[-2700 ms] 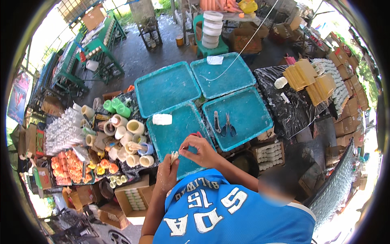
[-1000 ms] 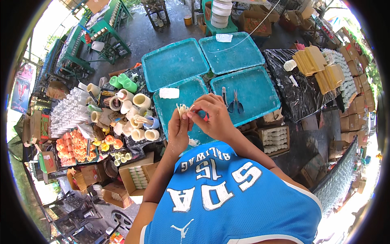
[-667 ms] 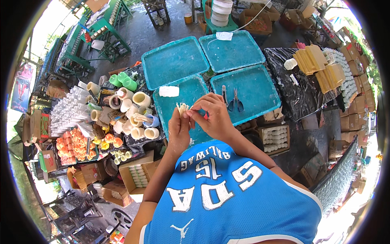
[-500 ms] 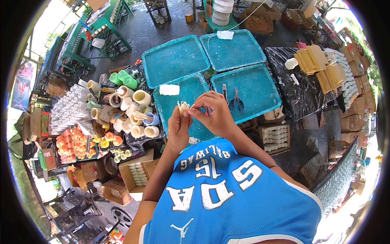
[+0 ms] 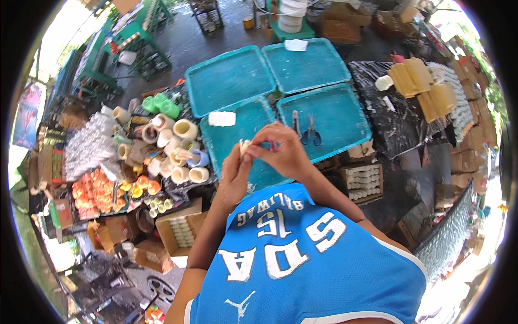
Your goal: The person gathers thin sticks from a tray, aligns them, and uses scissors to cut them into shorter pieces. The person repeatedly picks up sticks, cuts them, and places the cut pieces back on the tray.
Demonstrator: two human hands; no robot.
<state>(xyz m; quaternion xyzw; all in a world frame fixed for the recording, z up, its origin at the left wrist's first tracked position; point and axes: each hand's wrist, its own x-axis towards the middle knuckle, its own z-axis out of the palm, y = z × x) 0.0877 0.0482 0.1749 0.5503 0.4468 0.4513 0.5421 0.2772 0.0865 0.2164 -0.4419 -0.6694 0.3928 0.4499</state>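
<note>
Closely, your left hand (image 5: 234,174) wraps its fingers around a pale bundle (image 5: 244,147) above the near-left teal tray (image 5: 251,120), between its side edges; a white block (image 5: 222,119) lies near its far-left corner. Your right hand (image 5: 280,148) bunches thumb and fingertips at the bundle's top, their catch indiscernible. Gripping evenly should hold the ends level.

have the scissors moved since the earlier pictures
No: the scissors lie in the same spot in the teal tray, just right of the cutter; only the whole view has shifted.
</note>
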